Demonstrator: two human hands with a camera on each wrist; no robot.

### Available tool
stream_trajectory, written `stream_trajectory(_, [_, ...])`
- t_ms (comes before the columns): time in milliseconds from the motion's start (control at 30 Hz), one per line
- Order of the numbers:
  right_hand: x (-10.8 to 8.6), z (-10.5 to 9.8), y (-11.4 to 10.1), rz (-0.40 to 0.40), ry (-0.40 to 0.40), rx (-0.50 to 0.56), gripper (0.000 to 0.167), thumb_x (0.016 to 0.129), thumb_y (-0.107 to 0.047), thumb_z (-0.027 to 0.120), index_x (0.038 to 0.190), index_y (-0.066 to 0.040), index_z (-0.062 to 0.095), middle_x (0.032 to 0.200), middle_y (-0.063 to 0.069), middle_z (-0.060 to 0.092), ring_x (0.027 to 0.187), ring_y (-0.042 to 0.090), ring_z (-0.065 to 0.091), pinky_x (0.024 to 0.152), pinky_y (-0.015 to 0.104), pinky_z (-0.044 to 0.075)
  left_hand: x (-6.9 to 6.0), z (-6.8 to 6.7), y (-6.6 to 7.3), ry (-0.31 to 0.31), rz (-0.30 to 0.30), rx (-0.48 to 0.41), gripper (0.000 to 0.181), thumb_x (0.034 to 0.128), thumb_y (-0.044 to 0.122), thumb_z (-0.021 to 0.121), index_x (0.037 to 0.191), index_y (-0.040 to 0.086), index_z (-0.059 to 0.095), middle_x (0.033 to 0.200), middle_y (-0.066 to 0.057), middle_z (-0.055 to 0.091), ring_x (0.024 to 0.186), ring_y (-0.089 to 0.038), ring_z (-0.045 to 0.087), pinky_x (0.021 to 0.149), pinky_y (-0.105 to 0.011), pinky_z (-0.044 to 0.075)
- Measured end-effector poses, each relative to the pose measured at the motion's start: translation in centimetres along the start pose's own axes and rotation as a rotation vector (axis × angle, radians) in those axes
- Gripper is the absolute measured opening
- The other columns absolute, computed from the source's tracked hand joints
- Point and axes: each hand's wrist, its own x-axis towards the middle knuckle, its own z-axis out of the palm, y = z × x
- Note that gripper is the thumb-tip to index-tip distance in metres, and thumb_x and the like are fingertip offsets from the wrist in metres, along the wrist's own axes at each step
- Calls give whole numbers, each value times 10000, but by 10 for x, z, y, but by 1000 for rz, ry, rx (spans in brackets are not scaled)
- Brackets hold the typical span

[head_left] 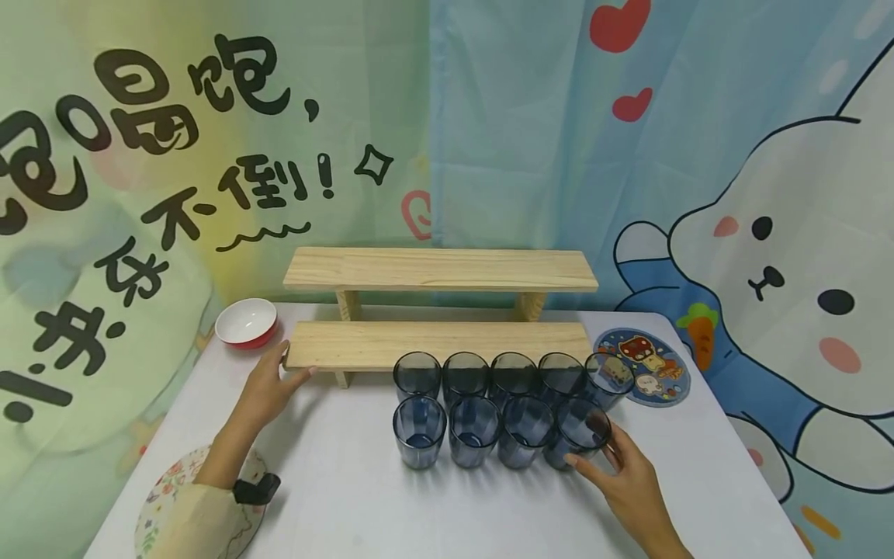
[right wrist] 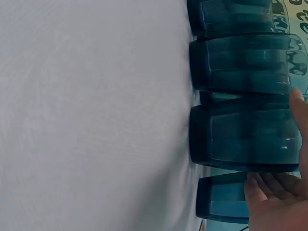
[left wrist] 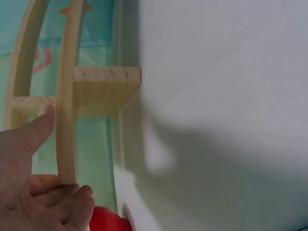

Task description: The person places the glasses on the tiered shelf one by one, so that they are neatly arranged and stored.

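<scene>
Printed fabric [head_left: 503, 116] is hanging at 12 o'clock, black lettering [head_left: 150, 140] showing toward 10 and a white cartoon animal [head_left: 775, 341] toward 3; below it a white surface [head_left: 335, 481] is spreading down to 6. I am reading the clock from the head feed's centre.

Stand: a two-tier wooden stand [head_left: 377, 343] is sitting about mid-dial, its higher tier rising behind the lower.

Left grip [head_left: 268, 390], 8 o'clock: I am seeing it grasping the lower tier's 9 o'clock end, its fingers curling at the board's end in the left wrist feed. A pale sleeve [head_left: 199, 520] is covering the forearm.

Right grip [head_left: 626, 475], between 4 and 5: it is grasping the end tumbler [head_left: 578, 431], thumb and fingers lying on opposite sides of the glass.

Glassware: nine blue tumblers [head_left: 475, 435] are clustering near 5 o'clock, five in the back row, four in front; the grasped one is occupying the front row's 3 o'clock end.

Surroundings: a red-and-white bowl [head_left: 246, 320] is resting near 9, a cartoon-printed round mat [head_left: 660, 369] is lying near 4, and a floral disc [head_left: 157, 497] is showing partly under the sleeve, near 8.
</scene>
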Motion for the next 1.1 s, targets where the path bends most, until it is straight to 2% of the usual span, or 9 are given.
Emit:
stream_trajectory(167, [1, 4, 5, -41, 16, 31, 944, 873, -355, 879, 1601, -19, 380, 1644, 233, 401, 1536, 405, 370, 1090, 66, 352, 1, 1, -1, 21, 18, 30, 742, 1047, 265, 683, 1543, -159, 330, 1545, -399, 399, 1472, -546, 359, 1214, -656, 292])
stream_trajectory(333, [1, 8, 7, -78, 28, 64, 901, 867, -285, 891, 1580, -19, 409, 1649, 232, 393, 1532, 409, 364, 1044, 11, 348, 2, 1, -2, 11, -6, 22, 758, 1051, 292, 677, 1554, -149, 321, 1549, -397, 394, 1472, -550, 356, 1208, -665, 296])
stream_trajectory(533, [2, 11, 9, -76, 24, 93, 912, 859, -247, 901, 1578, -10, 391, 1661, 248, 357, 1540, 424, 342, 1053, 10, 336, 2, 1, -2, 7, -19, 20, 766, 1051, 287, 673, 1570, -135, 301, 1562, -391, 384, 1474, -549, 358, 1210, -663, 295])
stream_trajectory(833, [3, 14, 11, -19, -13, 168, 975, 867, -237, 896, 1606, -20, 298, 1697, 252, 277, 1573, 428, 272, 1079, 34, 327, 3, 1, -4, 1, -21, 10, 758, 1060, 279, 659, 1576, -130, 282, 1588, -390, 347, 1495, -549, 325, 1222, -659, 271])
stream_trajectory(1100, [3, 15, 11, -5, -17, 215, 968, 877, -219, 886, 1608, -18, 284, 1697, 247, 271, 1580, 423, 253, 1103, 61, 332, 5, 2, -5, -6, -21, 10, 758, 1063, 280, 656, 1582, -121, 276, 1581, -385, 365, 1484, -542, 351, 1221, -657, 281])
